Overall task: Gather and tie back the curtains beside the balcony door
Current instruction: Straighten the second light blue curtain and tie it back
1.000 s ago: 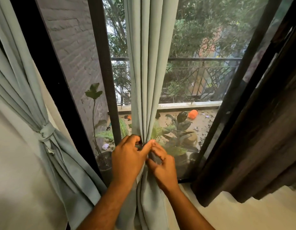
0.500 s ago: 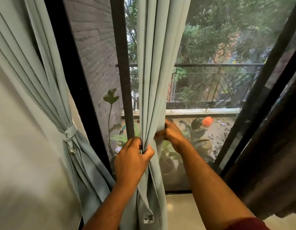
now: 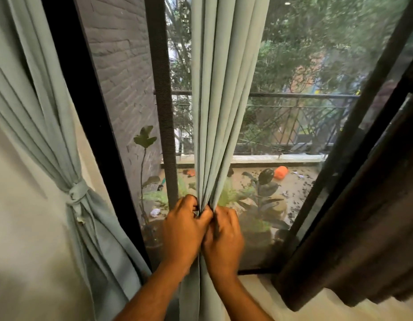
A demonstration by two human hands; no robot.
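A pale green curtain (image 3: 220,93) hangs in narrow pleats down the middle of the glass balcony door (image 3: 293,126). My left hand (image 3: 183,230) and my right hand (image 3: 224,239) clutch it side by side at waist height, pinching the folds into one tight bunch. Below my hands the fabric drops straight down between my forearms. At the left, a second pale green curtain (image 3: 39,117) is held against the wall by a knotted tie-back (image 3: 77,193) of the same cloth.
A dark brown curtain (image 3: 363,223) hangs at the right edge. The door's black frame post (image 3: 161,100) stands just left of the gathered curtain. Outside are potted plants (image 3: 258,205), an orange pot (image 3: 280,173), a metal railing and a brick wall.
My right hand came down from higher on the curtain's right edge and now grips right beside my left hand. The folds are drawn tighter together.
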